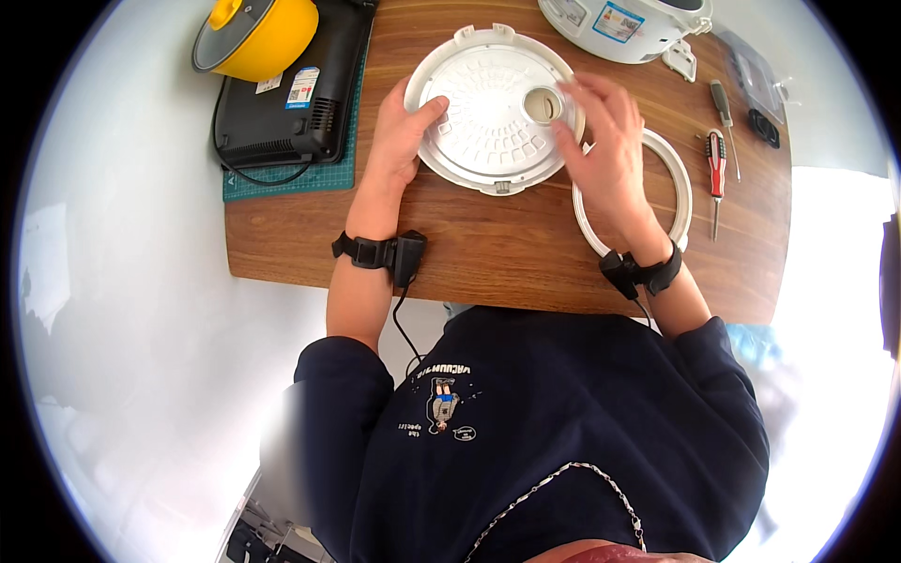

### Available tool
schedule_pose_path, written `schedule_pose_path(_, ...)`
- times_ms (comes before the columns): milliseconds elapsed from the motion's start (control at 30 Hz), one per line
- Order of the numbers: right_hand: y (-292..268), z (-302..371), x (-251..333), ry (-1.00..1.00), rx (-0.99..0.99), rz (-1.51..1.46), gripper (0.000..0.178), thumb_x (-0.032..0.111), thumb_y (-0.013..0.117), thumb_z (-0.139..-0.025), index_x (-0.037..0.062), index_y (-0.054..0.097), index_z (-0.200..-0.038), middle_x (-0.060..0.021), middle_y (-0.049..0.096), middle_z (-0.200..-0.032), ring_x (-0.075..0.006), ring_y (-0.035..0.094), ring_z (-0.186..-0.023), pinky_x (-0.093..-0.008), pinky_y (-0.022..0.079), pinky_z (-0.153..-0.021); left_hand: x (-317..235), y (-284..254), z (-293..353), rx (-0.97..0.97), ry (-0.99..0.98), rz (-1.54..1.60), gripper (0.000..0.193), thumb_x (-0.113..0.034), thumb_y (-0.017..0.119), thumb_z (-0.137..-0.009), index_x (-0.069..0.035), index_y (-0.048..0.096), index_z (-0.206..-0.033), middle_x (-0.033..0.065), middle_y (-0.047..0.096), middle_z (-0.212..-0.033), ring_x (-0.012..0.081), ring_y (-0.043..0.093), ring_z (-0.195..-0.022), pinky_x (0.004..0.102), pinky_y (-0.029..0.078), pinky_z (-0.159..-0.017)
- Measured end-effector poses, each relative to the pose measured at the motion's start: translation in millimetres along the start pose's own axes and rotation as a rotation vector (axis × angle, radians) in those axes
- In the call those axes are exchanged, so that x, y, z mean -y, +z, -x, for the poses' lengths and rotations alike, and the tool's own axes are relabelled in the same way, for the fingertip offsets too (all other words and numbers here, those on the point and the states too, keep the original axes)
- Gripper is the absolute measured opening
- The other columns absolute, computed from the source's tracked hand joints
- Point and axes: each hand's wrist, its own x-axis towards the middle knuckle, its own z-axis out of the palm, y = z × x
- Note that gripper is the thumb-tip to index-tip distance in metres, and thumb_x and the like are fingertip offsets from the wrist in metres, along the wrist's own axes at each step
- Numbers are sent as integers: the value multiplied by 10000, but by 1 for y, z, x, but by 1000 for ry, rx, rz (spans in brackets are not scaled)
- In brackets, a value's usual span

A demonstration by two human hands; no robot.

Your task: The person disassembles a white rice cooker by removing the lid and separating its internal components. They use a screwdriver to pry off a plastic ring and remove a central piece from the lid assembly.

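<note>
The white lid (493,108) lies flat on the tabletop (488,249) near its far edge, ribbed underside up, with a round opening toward its right side. It looks like thin moulded plastic: light, stiff and smooth, likely a little slippery on the flat face and liable to crack at the small tabs on its rim if levered hard. The rim is the safest place to hold it, with hands on opposite sides.

The left hand (399,131) has its grip closed on the lid's left rim, thumb lying over the top face and fingers hidden beneath. The right hand (601,141) rests on the right side with fingers spread and loosely open, fingertips beside the round opening; it presses rather than clamps.

Just right of the lid and partly under the right wrist lies a white ring (680,183), thin and probably flexible. Further right are two screwdrivers (718,169). At the far edge stands a white cooker (624,23). At the far left corner, a yellow pot (253,33) sits on a black hob (291,94).
</note>
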Motion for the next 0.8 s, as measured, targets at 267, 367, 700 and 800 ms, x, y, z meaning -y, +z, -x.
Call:
schedule_pose_path(267, 18, -5, -31, 525, 133, -734, 784, 212, 798, -925, -23, 374, -1541, -188, 651, -1304, -229, 660, -1135, -357, 547, -962, -2, 5, 1, -11, 223, 78, 567, -9, 722, -908, 56, 490, -1421, 165, 666, -1254, 208, 673, -1108, 342, 578, -936)
schedule_pose_path(367, 17, -8, -29, 589, 180, -904, 642, 146, 786, -931, -28, 474, -1464, -135, 713, -1175, -173, 678, -1048, -310, 549, -921, 1, 5, -1, 2, 337, 105, 572, -25, 732, -905, 49, 488, -1417, 155, 657, -1263, 202, 667, -1116, 336, 566, -952)
schedule_pose_path(700, 22, 4, -38, 637, 121, -960, 497, 73, 791, -913, -31, 574, -1348, -85, 724, -1094, -126, 668, -981, -283, 546, -862, -2, 14, 2, 46, 415, -5, 539, -60, 751, -911, 27, 516, -1388, 122, 665, -1236, 171, 663, -1077, 325, 559, -938)
schedule_pose_path(800, 15, 2, -34, 630, 118, -937, 495, 72, 795, -908, -32, 574, -1338, -86, 726, -1090, -126, 671, -972, -283, 548, -856, -3, 16, 7, 82, 321, 40, 521, -70, 775, -901, 27, 544, -1358, 116, 684, -1202, 161, 676, -1035, 314, 564, -917)
